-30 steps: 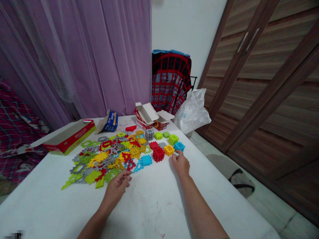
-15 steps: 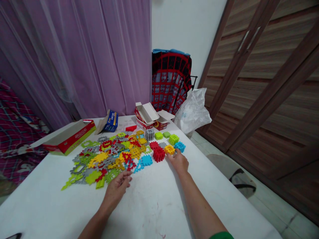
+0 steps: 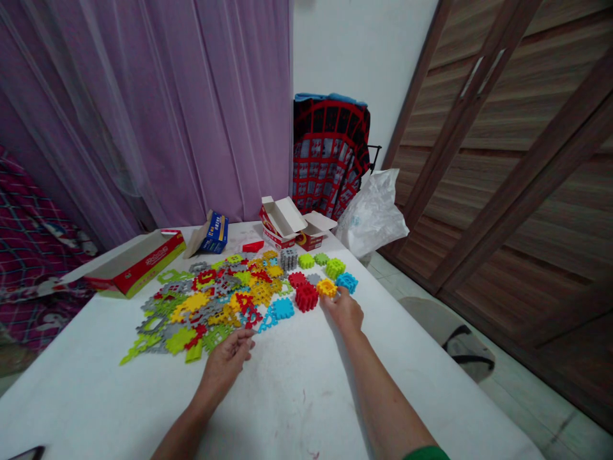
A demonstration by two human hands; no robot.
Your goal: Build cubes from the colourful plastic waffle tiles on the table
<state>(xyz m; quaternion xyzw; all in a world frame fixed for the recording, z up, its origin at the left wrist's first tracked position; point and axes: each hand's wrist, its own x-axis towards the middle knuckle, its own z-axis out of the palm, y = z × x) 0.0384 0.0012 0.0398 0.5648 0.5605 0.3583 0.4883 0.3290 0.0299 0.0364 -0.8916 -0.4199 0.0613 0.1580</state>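
Observation:
My right hand (image 3: 345, 311) is closed around the near side of a small stack of yellow toothed building pieces (image 3: 327, 287) standing on the table. Left of that stack is a taller red stack (image 3: 306, 297), and behind my fingers sits a blue stack (image 3: 347, 282). My left hand (image 3: 230, 355) rests at the near edge of a loose pile of mixed toothed pieces (image 3: 196, 300), its fingers loosely bent and apart, with nothing visible in them. Its fingertips are close to a blue triangular piece (image 3: 268, 319); whether they touch it I cannot tell. A blue square piece (image 3: 283, 308) lies flat between the hands.
Green stacks (image 3: 335, 268) and a grey stack (image 3: 288, 259) stand farther back on the white table (image 3: 287, 409). Open cartons line the far side: a red-green one (image 3: 148, 262), a blue one (image 3: 215, 233) and red ones (image 3: 282, 227). A white plastic bag (image 3: 371, 217) is beyond the right edge.
The view has shifted very slightly. Both hands keep their places, the right at the yellow stack and the left by the pile.

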